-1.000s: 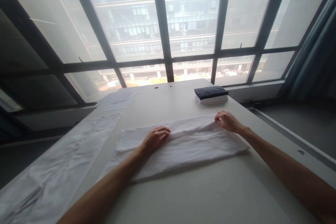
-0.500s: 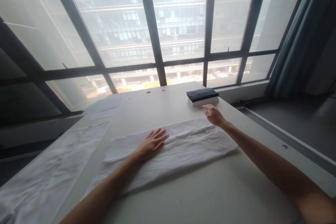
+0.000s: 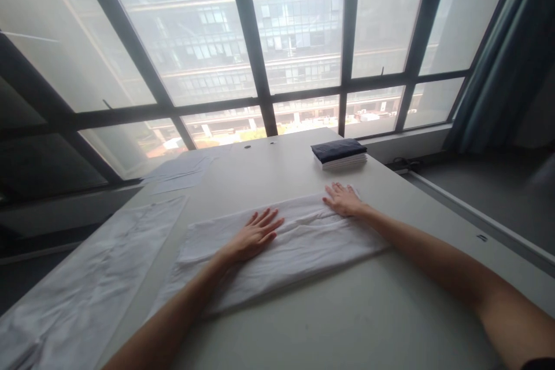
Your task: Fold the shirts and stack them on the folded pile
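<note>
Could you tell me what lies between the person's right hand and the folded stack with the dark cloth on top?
In the head view, only bare table separates the right hand, flat on the white cloth, from the folded stack.

— How do we have our hands right now?

— Both flat, palms down. Our left hand (image 3: 254, 235) lies with its fingers (image 3: 269, 221) spread and stretched forward, slightly angled to the right, nothing gripped.

— And our right hand (image 3: 344, 199)?

— Farther out and to the right, also pressed flat, fingers (image 3: 336, 189) fanned open and pointing away and a little to the left. It grasps nothing either.

— Our arms?

— Both bare. The left forearm runs up from the lower left edge of the view, almost straight to the wrist. The right arm comes in from the lower right corner, extended long and nearly straight, the wrist level with the hand.

— Are the hands close?

— Apart, not touching each other.
</note>
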`<state>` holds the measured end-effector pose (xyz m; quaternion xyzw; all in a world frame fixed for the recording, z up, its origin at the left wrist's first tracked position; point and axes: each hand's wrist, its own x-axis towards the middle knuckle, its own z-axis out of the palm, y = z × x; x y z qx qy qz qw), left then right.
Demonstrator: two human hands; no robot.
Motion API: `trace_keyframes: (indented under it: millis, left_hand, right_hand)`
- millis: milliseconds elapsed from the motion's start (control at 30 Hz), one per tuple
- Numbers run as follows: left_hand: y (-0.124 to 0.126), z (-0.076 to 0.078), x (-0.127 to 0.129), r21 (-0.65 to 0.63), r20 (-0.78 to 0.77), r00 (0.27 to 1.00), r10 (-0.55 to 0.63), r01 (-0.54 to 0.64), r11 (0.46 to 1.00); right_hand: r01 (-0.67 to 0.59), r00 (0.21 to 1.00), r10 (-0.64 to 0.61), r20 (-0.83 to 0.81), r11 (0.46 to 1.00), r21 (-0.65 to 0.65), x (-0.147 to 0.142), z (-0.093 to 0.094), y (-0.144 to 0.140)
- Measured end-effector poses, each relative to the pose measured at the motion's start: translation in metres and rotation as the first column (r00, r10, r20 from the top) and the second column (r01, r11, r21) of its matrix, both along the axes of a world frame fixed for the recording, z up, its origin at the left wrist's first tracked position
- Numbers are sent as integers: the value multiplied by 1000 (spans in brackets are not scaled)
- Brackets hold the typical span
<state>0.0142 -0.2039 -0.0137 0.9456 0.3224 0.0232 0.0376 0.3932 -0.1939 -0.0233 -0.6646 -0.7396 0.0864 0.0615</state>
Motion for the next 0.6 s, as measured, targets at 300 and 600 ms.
trace_keyframes:
  millis: [300, 600]
  left_hand:
    - [-6, 15, 5, -79, 82, 996, 31, -24, 997]
    - [-11, 30, 75, -83, 104, 992, -72, 81, 993]
  right_hand:
    - [243, 970, -241, -46, 968, 65, 31, -1, 3]
    - [-114, 964, 165, -208, 965, 235, -54, 5, -21]
